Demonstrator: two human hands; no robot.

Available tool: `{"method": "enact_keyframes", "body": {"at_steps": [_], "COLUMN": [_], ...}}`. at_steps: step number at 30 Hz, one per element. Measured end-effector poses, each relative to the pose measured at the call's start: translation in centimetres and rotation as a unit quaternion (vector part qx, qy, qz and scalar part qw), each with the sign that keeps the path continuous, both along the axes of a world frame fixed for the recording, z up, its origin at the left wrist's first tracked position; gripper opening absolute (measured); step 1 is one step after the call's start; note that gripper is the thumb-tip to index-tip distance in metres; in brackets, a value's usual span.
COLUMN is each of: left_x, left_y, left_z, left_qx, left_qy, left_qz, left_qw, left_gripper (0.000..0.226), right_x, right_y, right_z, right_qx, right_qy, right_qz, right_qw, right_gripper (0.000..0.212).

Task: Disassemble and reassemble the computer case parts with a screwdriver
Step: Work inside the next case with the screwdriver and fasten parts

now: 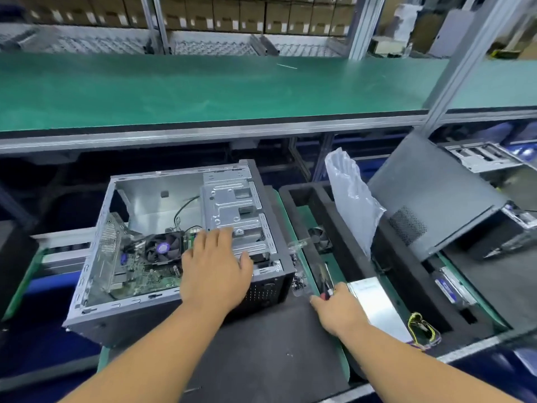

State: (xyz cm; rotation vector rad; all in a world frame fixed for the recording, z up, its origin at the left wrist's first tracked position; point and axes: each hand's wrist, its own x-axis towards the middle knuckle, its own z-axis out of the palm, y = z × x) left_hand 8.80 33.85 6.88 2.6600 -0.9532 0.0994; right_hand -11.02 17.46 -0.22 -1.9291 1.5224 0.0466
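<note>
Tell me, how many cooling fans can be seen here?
2: one fan on the board inside the open computer case; one smaller, blurred fan in the foam tray. Others may be hidden.

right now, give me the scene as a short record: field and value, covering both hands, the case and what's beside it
left hand: left hand open, fingers spread over the drive cage
right hand: right hand grips a screwdriver, only part of it visible
case: open computer case lying on its side, motherboard and CPU fan exposed
right of case: black foam tray holding a silver power supply and a clear plastic bag
far right: detached side panel leaning tilted
</note>
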Motion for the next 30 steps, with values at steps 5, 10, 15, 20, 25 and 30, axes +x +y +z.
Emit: {"method": "enact_keyframes", "body": {"at_steps": [5,10,15,20,25,30], "left_x": [0.0,-0.1,0.0,0.0,0.2,0.2], "left_y": [0.2,0.0,0.3,0.0,0.0,-0.4], "left_z": [0.3,0.7,0.9,0.7,0.4,0.7], "left_qx": [0.018,0.032,0.006,-0.024,-0.009,0.023], "left_qy": [0.018,0.040,0.068,0.148,0.180,0.181], "left_qz": [-0.010,-0.010,-0.003,0.031,0.045,0.065], "left_qw": [1.000,0.999,0.998,0.988,0.983,0.981], "left_gripper": [0.061,0.063,0.061,0.083,0.092,0.085], "right_x": [-1.9,-2.4,-2.7,-3.3,-3.8,-4.1], "right_y": [1.1,1.3,0.7,0.4,0.1,-0.4], "right_z": [-1.0,-1.4,-0.4,0.2,0.7,0.8], "right_qx": [-0.042,-0.080,-0.128,-0.122,-0.112,-0.112], "right_qy": [0.051,0.070,0.137,0.191,0.175,0.119], "right_qz": [0.015,0.064,0.177,0.222,0.226,0.197], "right_qw": [0.998,0.992,0.966,0.948,0.952,0.967], "right_gripper": [0.059,0.060,0.030,0.033,0.026,0.013]}}
